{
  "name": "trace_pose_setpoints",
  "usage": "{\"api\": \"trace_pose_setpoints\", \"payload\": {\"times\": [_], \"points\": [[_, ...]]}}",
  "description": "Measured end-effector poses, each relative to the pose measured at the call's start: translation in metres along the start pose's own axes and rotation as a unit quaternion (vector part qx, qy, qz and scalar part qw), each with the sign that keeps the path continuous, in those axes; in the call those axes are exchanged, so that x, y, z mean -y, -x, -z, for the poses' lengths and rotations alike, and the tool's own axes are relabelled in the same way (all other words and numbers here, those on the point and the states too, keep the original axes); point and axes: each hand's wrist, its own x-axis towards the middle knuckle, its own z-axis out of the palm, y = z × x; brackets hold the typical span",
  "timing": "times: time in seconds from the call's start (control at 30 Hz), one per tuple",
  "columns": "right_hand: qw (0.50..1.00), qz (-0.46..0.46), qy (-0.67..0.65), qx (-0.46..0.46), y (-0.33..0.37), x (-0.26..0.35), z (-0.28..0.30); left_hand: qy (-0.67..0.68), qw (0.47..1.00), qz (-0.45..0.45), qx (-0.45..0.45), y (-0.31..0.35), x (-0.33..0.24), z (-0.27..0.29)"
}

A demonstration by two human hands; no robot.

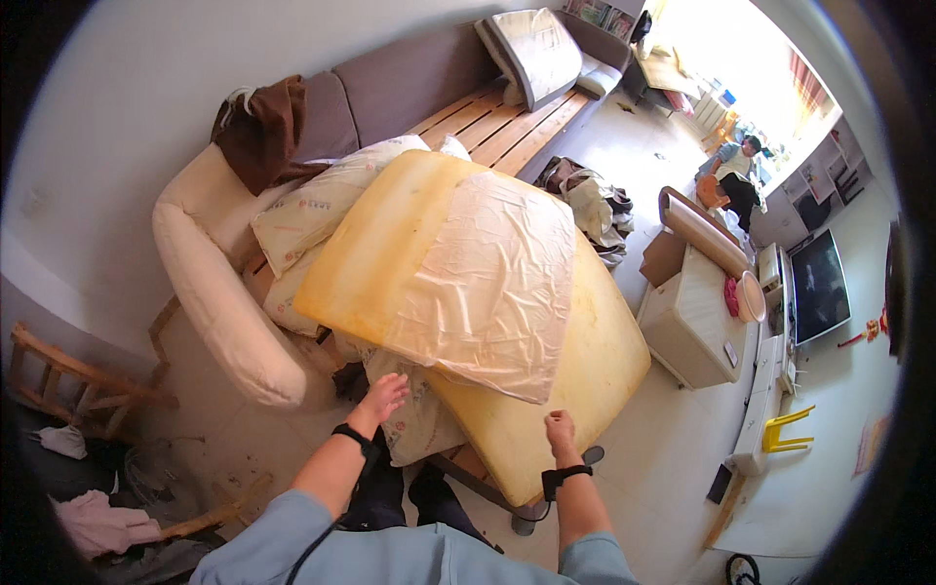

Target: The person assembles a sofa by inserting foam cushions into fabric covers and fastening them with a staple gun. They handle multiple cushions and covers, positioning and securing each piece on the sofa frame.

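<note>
Two yellow foam cushion slabs lie stacked in front of me: an upper foam slab (375, 234) and a lower foam slab (609, 341). A wrinkled cream cloth cover (497, 283) spreads over the right part of the upper slab. My left hand (387, 398) is open, its fingers apart, near the slab's front edge and above a patterned white cushion (421, 419). Over the lower slab, just below the cover's front corner, my right hand (561, 431) is closed with curled fingers. Whether anything is in it is hidden. Both wrists wear black bands.
A sofa with bare wooden slats (497, 127) runs along the wall, with a cream bolster arm (214, 292) and brown cloth (268, 132). Bundled fabric (590, 205), a white chest (692, 317) and a yellow stool (786, 429) stand right. Another person (736, 180) is farther back.
</note>
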Motion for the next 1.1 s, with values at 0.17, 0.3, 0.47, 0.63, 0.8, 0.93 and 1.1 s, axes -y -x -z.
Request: {"api": "trace_pose_setpoints", "payload": {"times": [0.17,0.3,0.47,0.63,0.8,0.93,1.1], "points": [[0.991,-0.099,-0.091,-0.023,-0.034,0.038,0.001,0.228,0.969,0.088,0.039,-0.111,0.006,0.038],[0.971,-0.165,-0.169,-0.024,-0.060,0.055,-0.006,0.351,0.931,0.046,0.089,-0.120,-0.017,0.017],[0.985,-0.084,-0.134,0.072,-0.070,0.063,-0.057,0.385,0.918,-0.094,-0.025,-0.153,-0.044,0.038],[0.930,-0.091,-0.248,0.254,-0.039,0.126,-0.089,0.274,0.940,-0.199,0.035,-0.129,-0.186,0.066],[0.910,-0.086,-0.264,0.307,0.032,0.190,-0.153,0.188,0.926,-0.286,0.157,-0.061,-0.322,0.070],[0.888,0.023,-0.314,0.335,0.084,0.213,-0.197,0.112,0.945,-0.274,0.140,-0.052,-0.364,0.152],[0.882,-0.138,-0.257,0.371,0.096,0.126,-0.218,0.082,0.969,-0.203,-0.116,-0.057,-0.378,0.250]]}}
